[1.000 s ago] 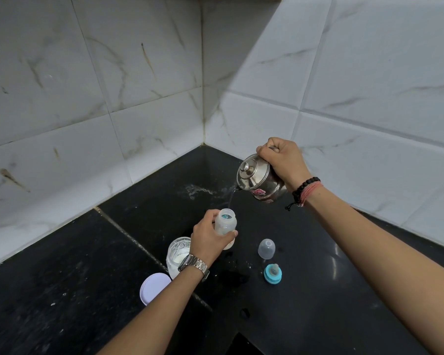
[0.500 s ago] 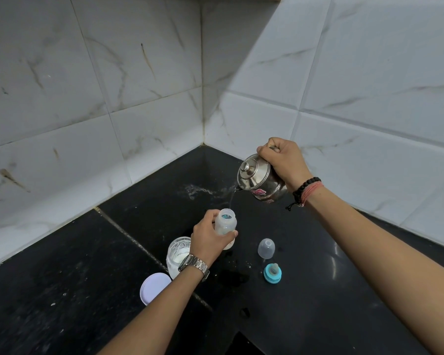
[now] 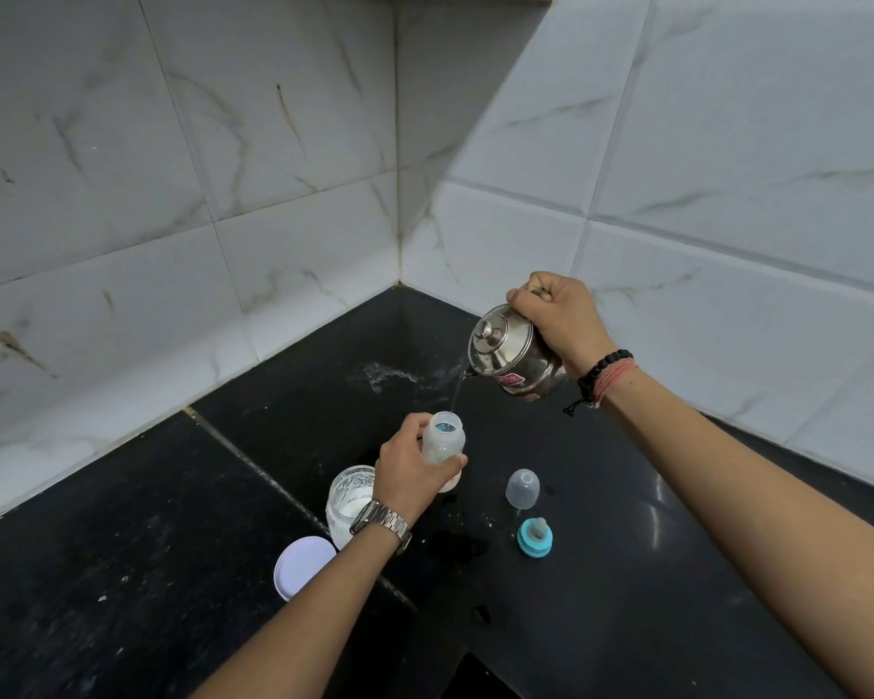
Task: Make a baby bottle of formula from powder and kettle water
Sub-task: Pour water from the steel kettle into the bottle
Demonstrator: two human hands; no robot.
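Observation:
My left hand (image 3: 407,471) grips a small clear baby bottle (image 3: 442,438), which stands open-mouthed on the black counter (image 3: 172,572). Above and to the right, my right hand (image 3: 561,317) holds the handle of a small steel kettle (image 3: 513,358), tilted left. A thin stream of water runs from its spout down into the bottle's mouth. A glass jar (image 3: 349,499) with white powder stands just left of my left wrist, partly hidden by it. The jar's white lid (image 3: 301,565) lies in front of the jar.
A clear bottle cap (image 3: 522,489) and a teal ring with its teat (image 3: 534,537) lie right of the bottle. Spilled white powder (image 3: 389,375) marks the counter near the corner. Tiled walls close the counter at the back and right. A dark cut-out (image 3: 480,681) shows at the bottom edge.

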